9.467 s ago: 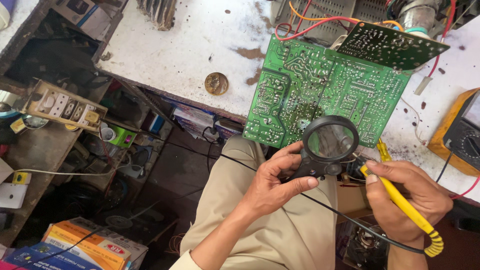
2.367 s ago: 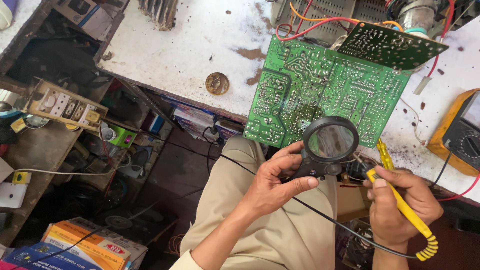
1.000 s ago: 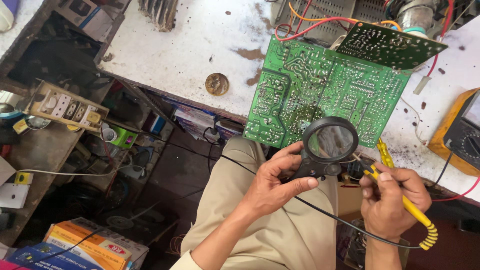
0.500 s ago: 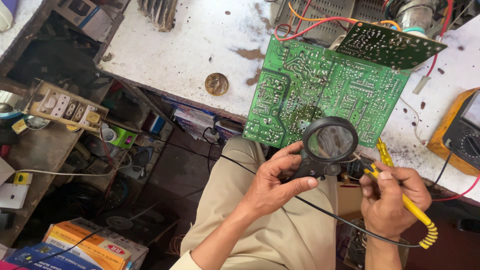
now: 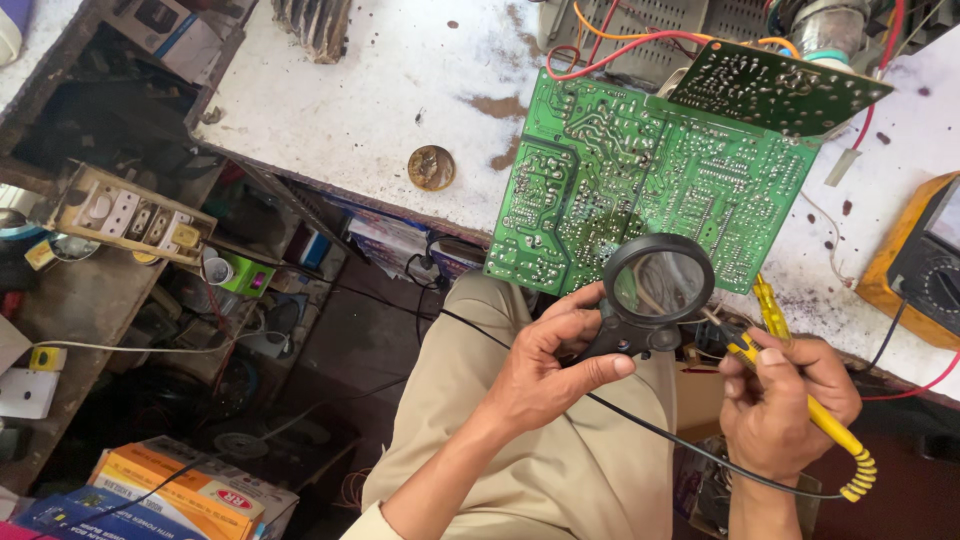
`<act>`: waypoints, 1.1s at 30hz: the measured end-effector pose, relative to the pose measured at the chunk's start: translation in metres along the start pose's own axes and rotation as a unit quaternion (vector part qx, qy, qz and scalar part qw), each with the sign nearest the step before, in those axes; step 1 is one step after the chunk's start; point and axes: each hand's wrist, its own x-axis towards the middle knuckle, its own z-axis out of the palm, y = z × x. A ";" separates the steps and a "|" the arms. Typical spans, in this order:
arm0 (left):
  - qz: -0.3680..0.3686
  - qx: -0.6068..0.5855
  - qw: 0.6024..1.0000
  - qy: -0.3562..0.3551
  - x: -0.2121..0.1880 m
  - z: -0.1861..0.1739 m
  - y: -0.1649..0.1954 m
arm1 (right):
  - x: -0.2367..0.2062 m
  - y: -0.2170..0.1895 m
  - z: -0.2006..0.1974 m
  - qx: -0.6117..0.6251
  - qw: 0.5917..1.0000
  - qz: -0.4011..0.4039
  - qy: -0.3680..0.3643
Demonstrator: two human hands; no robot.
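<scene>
left hand (image 5: 545,365): grips magnifier (image 5: 655,290) by its black handle; glass lens, fragile
right hand (image 5: 785,405): pinches light, stiff soldering iron (image 5: 800,400) beside magnifier

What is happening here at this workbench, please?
A seated person holds a black magnifying glass in the left hand over the lower edge of a green circuit board that juts over the edge of the white table. The right hand grips a yellow soldering iron, its tip pointing up under the lens. A yellow meter sits at the right.
</scene>
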 end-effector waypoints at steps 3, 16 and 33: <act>0.005 -0.009 1.000 -0.003 0.000 0.000 -0.001 | 0.000 0.000 -0.001 0.002 1.000 -0.005 -0.008; -0.008 -0.009 1.000 -0.002 0.000 -0.001 -0.001 | 0.002 0.003 -0.003 0.018 1.000 -0.008 -0.014; -0.009 -0.004 1.000 -0.001 -0.001 -0.002 -0.004 | 0.004 0.002 -0.022 0.077 0.992 -0.098 -0.004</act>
